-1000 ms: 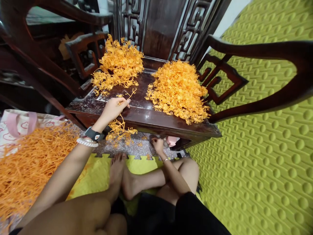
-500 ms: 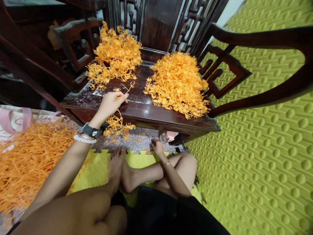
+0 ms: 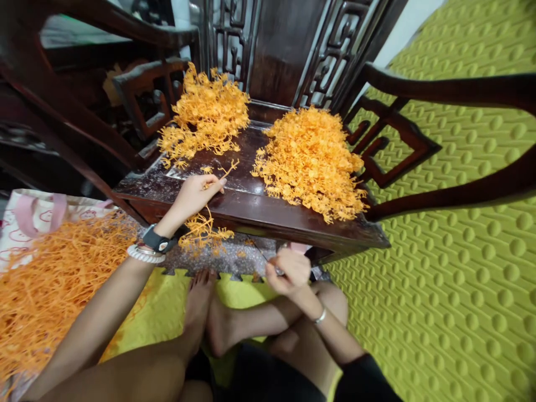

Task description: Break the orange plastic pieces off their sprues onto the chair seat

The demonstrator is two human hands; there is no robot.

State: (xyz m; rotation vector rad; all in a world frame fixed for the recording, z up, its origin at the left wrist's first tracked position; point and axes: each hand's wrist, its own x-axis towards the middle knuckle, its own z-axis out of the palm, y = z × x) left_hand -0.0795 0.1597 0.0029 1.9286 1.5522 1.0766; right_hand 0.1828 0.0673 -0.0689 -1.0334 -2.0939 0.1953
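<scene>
My left hand (image 3: 200, 192) is closed in a pinch at the front of the dark wooden chair seat (image 3: 245, 195). A thin, branching orange strand (image 3: 229, 167) pokes out past its fingertips. Beneath that hand hangs a cluster of spidery orange pieces (image 3: 205, 233), in front of the seat's edge. Low in front of the seat, my right hand (image 3: 291, 271) is curled around a thin dark rod (image 3: 263, 255) whose end points up and left. Most of the rod is hidden by the fingers.
Two heaps of spidery orange pieces, a left heap (image 3: 211, 114) and a right heap (image 3: 312, 162), lie on the seat. Loose orange strands (image 3: 62, 279) cover the floor at left beside a white bag with pink handles (image 3: 27, 215). Yellow foam mat (image 3: 452, 285) spreads right.
My right hand has risen and moved right, nearer to me, still closed. My left hand keeps its pinch on the orange strand above the seat. The whole view has shifted slightly.
</scene>
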